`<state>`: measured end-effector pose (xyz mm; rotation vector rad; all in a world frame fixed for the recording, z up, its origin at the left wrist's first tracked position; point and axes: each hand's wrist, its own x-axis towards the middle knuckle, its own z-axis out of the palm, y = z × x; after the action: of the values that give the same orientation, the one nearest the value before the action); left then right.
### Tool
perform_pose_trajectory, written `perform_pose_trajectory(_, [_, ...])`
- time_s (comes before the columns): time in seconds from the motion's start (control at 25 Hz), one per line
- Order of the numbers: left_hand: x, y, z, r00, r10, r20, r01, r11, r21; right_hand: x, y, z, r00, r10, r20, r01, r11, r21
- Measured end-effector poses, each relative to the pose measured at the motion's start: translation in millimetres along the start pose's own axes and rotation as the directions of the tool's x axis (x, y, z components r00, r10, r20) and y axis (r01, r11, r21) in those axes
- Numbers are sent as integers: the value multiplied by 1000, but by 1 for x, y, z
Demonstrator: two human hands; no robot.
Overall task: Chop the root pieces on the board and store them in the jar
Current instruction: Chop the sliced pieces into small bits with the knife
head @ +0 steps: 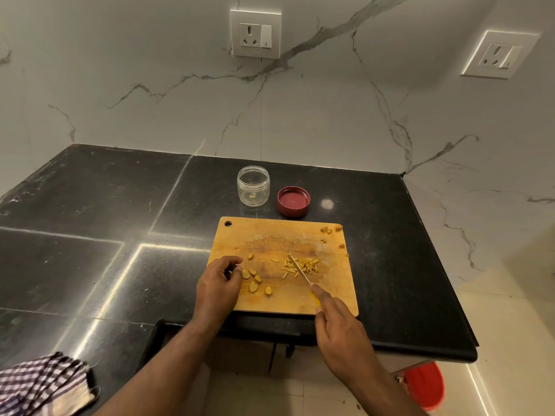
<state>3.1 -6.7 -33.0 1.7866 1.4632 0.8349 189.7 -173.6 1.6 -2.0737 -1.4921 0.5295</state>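
Head view puts the root pieces point(253, 280) on the near left of your wooden cutting board point(270, 235), thick slices lying loose, with a heap of thin cut strips point(301, 265) just to their right. Your left hand point(219, 285) rests at the board's left edge, fingers curled in narrow beside the slices — whether it pinches one, you cannot tell. Your right hand point(339, 328) grips the yellow-handled knife point(300, 270), its blade angled into the strips. Beyond the board, the clear jar point(253, 186) stands open on the black counter point(90, 235), its red lid point(293, 201) lying upturned just beside it.
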Motion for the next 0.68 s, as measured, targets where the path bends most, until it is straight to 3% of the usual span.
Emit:
perform_pose_trajectory(0.08, [1,9,4,992,107,66,-108,994,14,-5,3,-6,1000,-13,-14,13,1000,-25])
perform_pose_trajectory(0.16, [2,26,14,943,274,191,-295,951,94,-5,6,-9,1000,-20,-23,19,999,-45])
perform_pose_trajectory(0.24, [4,45,26,893,351,280,-410,892,192,-7,8,-13,999,-37,-32,35,998,-54])
perform_pose_trajectory(0.52, [16,62,40,890,302,342,-395,885,245,-16,21,-29,995,-89,-38,82,986,-143])
perform_pose_trajectory(0.6, [18,68,43,900,282,331,-370,896,244,-18,24,-31,996,-69,-50,67,997,-30])
perform_pose_trajectory(0.68, [20,71,46,908,277,315,-353,910,218,-16,30,-34,998,28,-58,-16,981,191])
